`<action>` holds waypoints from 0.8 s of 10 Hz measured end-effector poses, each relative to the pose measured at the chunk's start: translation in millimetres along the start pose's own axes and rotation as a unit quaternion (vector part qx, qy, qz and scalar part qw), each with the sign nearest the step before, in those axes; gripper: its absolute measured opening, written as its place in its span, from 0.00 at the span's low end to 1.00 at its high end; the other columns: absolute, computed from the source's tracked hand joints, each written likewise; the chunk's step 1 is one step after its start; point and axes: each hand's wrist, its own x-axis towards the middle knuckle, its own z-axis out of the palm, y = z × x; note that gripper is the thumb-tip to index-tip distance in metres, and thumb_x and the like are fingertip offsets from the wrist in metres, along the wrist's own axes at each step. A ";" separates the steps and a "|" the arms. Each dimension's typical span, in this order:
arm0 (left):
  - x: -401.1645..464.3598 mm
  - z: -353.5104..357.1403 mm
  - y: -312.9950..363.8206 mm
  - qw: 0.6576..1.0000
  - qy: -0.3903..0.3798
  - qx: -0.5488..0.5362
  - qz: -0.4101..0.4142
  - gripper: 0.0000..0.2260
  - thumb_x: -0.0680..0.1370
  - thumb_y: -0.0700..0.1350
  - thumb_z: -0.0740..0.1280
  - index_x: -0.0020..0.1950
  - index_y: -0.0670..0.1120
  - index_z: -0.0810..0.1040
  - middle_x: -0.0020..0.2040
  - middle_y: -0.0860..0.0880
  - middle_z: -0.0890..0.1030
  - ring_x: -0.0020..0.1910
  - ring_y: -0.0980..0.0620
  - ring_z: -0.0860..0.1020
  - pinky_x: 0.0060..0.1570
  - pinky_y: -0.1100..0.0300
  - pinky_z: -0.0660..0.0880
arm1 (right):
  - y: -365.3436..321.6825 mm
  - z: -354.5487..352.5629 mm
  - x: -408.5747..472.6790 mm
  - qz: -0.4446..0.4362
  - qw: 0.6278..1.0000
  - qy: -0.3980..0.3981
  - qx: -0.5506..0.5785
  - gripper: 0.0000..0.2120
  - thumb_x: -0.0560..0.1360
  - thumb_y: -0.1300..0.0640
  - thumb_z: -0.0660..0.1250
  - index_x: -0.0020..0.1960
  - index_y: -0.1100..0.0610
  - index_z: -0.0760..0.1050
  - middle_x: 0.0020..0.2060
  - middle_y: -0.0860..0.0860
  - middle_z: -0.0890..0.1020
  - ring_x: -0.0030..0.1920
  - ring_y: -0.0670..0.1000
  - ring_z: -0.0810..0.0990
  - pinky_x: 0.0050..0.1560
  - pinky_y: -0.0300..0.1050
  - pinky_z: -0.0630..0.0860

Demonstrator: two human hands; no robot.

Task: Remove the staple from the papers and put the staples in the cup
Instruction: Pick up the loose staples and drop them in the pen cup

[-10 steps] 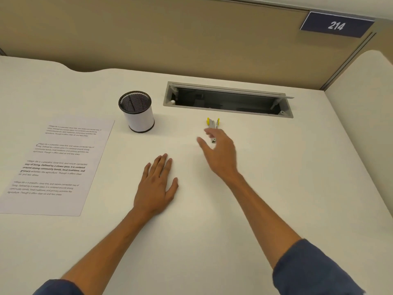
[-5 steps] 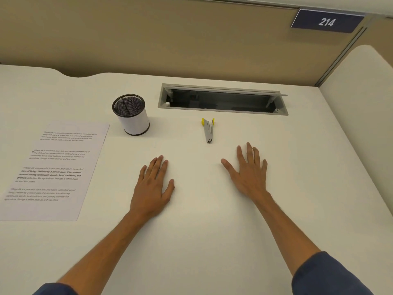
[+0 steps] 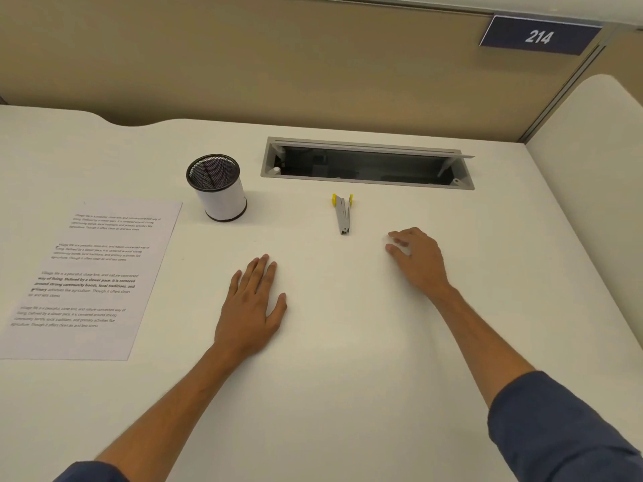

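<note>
Printed papers lie flat at the left of the white desk; the staple itself is too small to make out. A white cup with a black mesh inside stands upright beyond them. A grey metal staple remover with yellow tabs lies in the middle. My left hand rests flat on the desk, fingers straight. My right hand hovers just right of the remover, fingers loosely curled toward it, holding nothing.
An open grey cable tray is recessed in the desk behind the remover. A tan partition wall with a "214" sign closes the back. A second desk panel adjoins on the right.
My right hand drew back from the remover and lay flat on the desk, then rose and turned left toward the remover again. My left hand stayed flat.
</note>
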 end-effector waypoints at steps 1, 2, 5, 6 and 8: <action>-0.2 -0.1 0.1 1.000 0.001 0.001 0.000 0.30 0.80 0.58 0.49 0.78 0.44 0.60 0.79 0.48 0.58 0.78 0.50 0.54 0.77 0.51 0.49 | -0.4 -4.5 9.9 -0.008 1.000 -0.021 0.005 0.11 0.76 0.53 0.68 0.57 0.54 0.81 0.50 0.48 0.81 0.50 0.48 0.79 0.50 0.39 0.71; 0.1 0.6 -0.4 1.000 0.001 0.001 0.000 0.30 0.80 0.58 0.49 0.78 0.44 0.60 0.79 0.48 0.57 0.78 0.50 0.54 0.76 0.51 0.49 | 0.8 -8.6 20.8 -0.029 0.998 -0.055 0.011 0.11 0.75 0.55 0.70 0.56 0.54 0.82 0.48 0.47 0.82 0.45 0.46 0.78 0.48 0.38 0.70; -0.2 0.5 0.0 1.000 -0.001 0.001 -0.001 0.30 0.80 0.58 0.48 0.78 0.45 0.59 0.79 0.48 0.57 0.78 0.51 0.54 0.77 0.52 0.48 | -2.5 -15.4 31.3 -0.075 0.994 -0.082 0.002 0.07 0.74 0.56 0.71 0.50 0.55 0.84 0.45 0.47 0.84 0.44 0.44 0.79 0.49 0.38 0.74; 0.0 0.5 -0.2 1.000 -0.002 0.003 -0.001 0.30 0.80 0.58 0.48 0.79 0.45 0.58 0.79 0.48 0.56 0.78 0.51 0.53 0.77 0.52 0.48 | -6.2 -16.9 32.7 -0.094 0.992 -0.077 -0.019 0.06 0.74 0.57 0.70 0.49 0.56 0.84 0.46 0.48 0.85 0.44 0.44 0.79 0.50 0.38 0.73; -0.5 0.7 0.0 1.000 0.000 0.003 -0.002 0.30 0.80 0.58 0.49 0.79 0.45 0.58 0.79 0.48 0.57 0.78 0.51 0.54 0.77 0.52 0.48 | -7.2 -16.0 29.3 -0.125 0.985 -0.081 -0.089 0.06 0.77 0.57 0.66 0.49 0.55 0.82 0.48 0.47 0.84 0.47 0.48 0.79 0.51 0.45 0.75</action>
